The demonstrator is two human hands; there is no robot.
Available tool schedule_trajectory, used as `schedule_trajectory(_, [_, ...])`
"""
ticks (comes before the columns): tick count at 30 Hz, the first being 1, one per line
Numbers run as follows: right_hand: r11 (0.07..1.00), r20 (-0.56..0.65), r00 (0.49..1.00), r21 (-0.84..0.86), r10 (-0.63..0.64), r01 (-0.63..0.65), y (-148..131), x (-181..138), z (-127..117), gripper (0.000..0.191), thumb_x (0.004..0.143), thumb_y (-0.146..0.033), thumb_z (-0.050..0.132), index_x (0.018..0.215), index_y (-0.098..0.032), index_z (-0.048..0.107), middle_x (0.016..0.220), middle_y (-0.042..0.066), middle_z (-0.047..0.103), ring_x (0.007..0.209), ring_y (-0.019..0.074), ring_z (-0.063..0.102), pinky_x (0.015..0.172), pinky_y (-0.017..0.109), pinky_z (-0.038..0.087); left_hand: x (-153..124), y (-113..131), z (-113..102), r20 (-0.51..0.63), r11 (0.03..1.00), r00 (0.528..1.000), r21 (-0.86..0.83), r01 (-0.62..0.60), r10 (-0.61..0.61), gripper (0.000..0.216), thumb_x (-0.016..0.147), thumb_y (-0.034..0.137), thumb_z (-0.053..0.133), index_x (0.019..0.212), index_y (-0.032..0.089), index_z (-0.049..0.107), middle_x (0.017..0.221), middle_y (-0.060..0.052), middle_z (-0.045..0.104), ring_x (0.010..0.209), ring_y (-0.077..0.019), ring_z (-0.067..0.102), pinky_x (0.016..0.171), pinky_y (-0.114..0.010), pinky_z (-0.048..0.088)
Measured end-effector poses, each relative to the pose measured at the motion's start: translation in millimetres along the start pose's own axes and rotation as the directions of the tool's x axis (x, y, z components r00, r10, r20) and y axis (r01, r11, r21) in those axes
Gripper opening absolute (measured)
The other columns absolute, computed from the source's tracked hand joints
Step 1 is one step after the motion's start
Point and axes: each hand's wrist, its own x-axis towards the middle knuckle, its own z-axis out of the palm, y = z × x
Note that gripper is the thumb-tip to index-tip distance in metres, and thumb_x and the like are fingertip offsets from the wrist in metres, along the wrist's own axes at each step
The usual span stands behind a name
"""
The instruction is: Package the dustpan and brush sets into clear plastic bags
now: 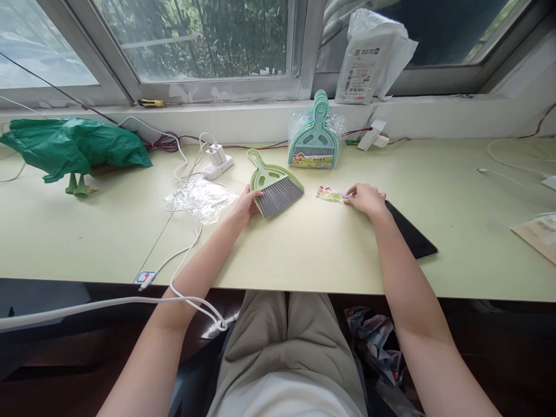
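My left hand (pixel 250 204) grips the edge of a green dustpan (pixel 277 170), tilted above the table. A small brush (pixel 280 197) with grey bristles is nested in the pan, its bristles facing down and toward me. To the right, my right hand (pixel 365 198) pinches the end of a colourful printed label strip (pixel 330 194) at the tabletop. Beside that hand lies a black tablet (pixel 410 230), partly covered by my forearm. Behind, a stack of wrapped blue-green dustpan and brush sets (pixel 316 136) stands against the wall with a similar printed label on its front.
Crumpled clear plastic (pixel 203 198) lies left of my left hand, near a power strip (pixel 218 167) and white cables. A green plastic bag (pixel 73 145) covers something at far left. A white package (pixel 369 58) and a yellow cutter (pixel 152 103) rest on the windowsill.
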Motion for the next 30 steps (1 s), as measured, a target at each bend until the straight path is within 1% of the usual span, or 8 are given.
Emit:
schedule_trajectory(4, [0.997,0.003,0.999,0.071,-0.035,0.034,-3,0,1,0.021,0.077,-0.03,0.069,0.096,-0.022,0.065,0.118,0.008,0.065,0.116,0.03,0.053,0.094,0.049,0.036,0,1,0,-0.024,0.999,0.999,-0.024,0.023,-0.023,0.048,0.061,0.021,0.064,0.107,0.028,0.055,0.091,0.002,0.063,0.069,-0.0111,0.059,0.062,-0.024,0.052])
schedule_trajectory(9, [0.986,-0.001,0.998,0.154,-0.068,0.068,-8,-2,2,0.021,0.076,-0.023,0.07,0.095,-0.022,0.061,0.101,0.004,0.072,0.104,0.0254,0.061,0.093,0.047,0.038,-2,2,0,-0.004,0.999,1.0,-0.043,0.021,-0.021,0.046,0.061,0.022,0.067,0.105,0.026,0.055,0.09,0.003,0.062,0.068,-0.0095,0.058,0.058,-0.022,0.049])
schedule_trajectory(16, [0.943,0.001,0.993,0.312,-0.119,0.112,-7,3,10,0.027,0.07,-0.015,0.074,0.095,-0.02,0.067,0.089,0.004,0.072,0.088,0.0202,0.065,0.081,0.034,0.048,-3,4,2,-0.011,0.997,0.999,-0.066,0.032,-0.033,0.045,0.062,0.019,0.066,0.105,0.026,0.056,0.087,0.003,0.061,0.068,-0.01,0.057,0.059,-0.022,0.05])
schedule_trajectory(20, [0.915,-0.055,0.996,0.393,-0.076,0.092,-6,5,12,0.029,0.067,-0.01,0.074,0.095,-0.018,0.07,0.083,0.005,0.072,0.083,0.0205,0.066,0.082,0.035,0.05,-2,4,2,-0.014,0.998,0.999,-0.059,0.032,-0.033,0.045,0.062,0.019,0.065,0.106,0.025,0.056,0.086,0.002,0.061,0.068,-0.0104,0.057,0.059,-0.022,0.05])
schedule_trajectory(22, [0.878,-0.129,0.991,0.469,-0.041,0.097,-9,4,9,0.026,0.068,-0.01,0.072,0.093,-0.018,0.072,0.081,0.005,0.072,0.081,0.0204,0.067,0.084,0.036,0.051,-2,3,1,-0.009,0.998,1.0,-0.055,0.027,-0.027,0.047,0.061,0.018,0.065,0.107,0.026,0.057,0.086,0.002,0.061,0.07,-0.0108,0.057,0.058,-0.022,0.05])
schedule_trajectory(26, [0.719,-0.32,0.948,0.658,-0.001,0.223,-23,-4,-3,0.015,0.073,-0.023,0.07,0.088,-0.02,0.073,0.085,0.006,0.074,0.076,0.0194,0.067,0.08,0.036,0.053,-4,4,2,0.007,0.999,1.0,-0.043,0.019,-0.019,0.048,0.06,0.017,0.061,0.107,0.026,0.057,0.088,0.002,0.061,0.072,-0.0109,0.057,0.06,-0.021,0.049])
schedule_trajectory(28, [0.546,-0.343,0.937,0.773,-0.069,0.323,-33,-13,-10,0.018,0.073,-0.032,0.071,0.087,-0.021,0.072,0.091,0.006,0.074,0.076,0.0189,0.067,0.076,0.035,0.053,-6,4,2,0.033,0.999,0.999,-0.029,0.02,-0.019,0.046,0.062,0.019,0.062,0.107,0.027,0.057,0.089,0.002,0.062,0.075,-0.0113,0.058,0.062,-0.022,0.05])
schedule_trajectory(30, [0.357,-0.308,0.926,0.858,-0.219,0.37,-45,-25,-16,0.023,0.071,-0.04,0.074,0.086,-0.022,0.072,0.092,0.005,0.073,0.081,0.019,0.067,0.077,0.034,0.054,-7,3,3,0.072,1.0,0.997,-0.007,0.015,-0.014,0.045,0.065,0.024,0.065,0.109,0.028,0.057,0.093,0.002,0.064,0.079,-0.0122,0.06,0.064,-0.022,0.05])
